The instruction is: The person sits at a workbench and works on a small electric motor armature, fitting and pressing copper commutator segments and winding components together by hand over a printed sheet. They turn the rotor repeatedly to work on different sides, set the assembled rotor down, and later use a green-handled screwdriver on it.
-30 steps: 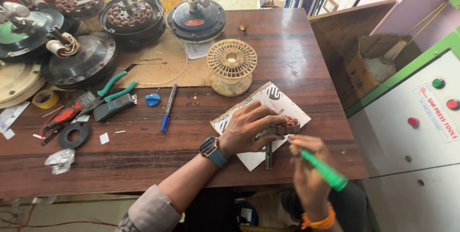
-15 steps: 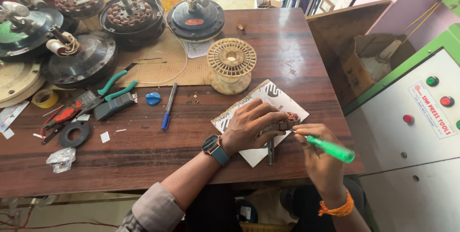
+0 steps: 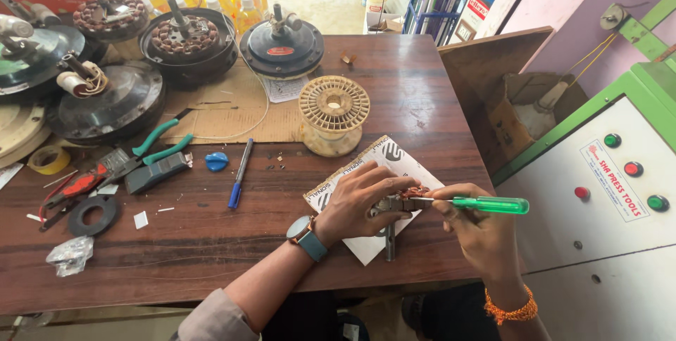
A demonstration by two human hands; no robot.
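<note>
1. Near the front right edge of the wooden table point(image 3: 211, 256), your left hand point(image 3: 355, 203) is closed over a small motor part point(image 3: 401, 200) with copper winding and a metal shaft; it lies on a white card point(image 3: 412, 165).
2. Your right hand point(image 3: 479, 232) is closed around a green-handled screwdriver point(image 3: 486, 205), and its tip touches the part.
3. I judge the part stiff and rather heavy for its size. The metal shaft gives a sure hold, while the thin copper wire looks easy to damage, so you should grip the metal body and not the winding.
4. The screwdriver looks light, and its smooth plastic handle may slip.
5. Compared with one second ago, the screwdriver now lies nearly level, not slanting down to the right, and your right hand sits higher, closer to the part. Your left hand is on the same spot.
</note>
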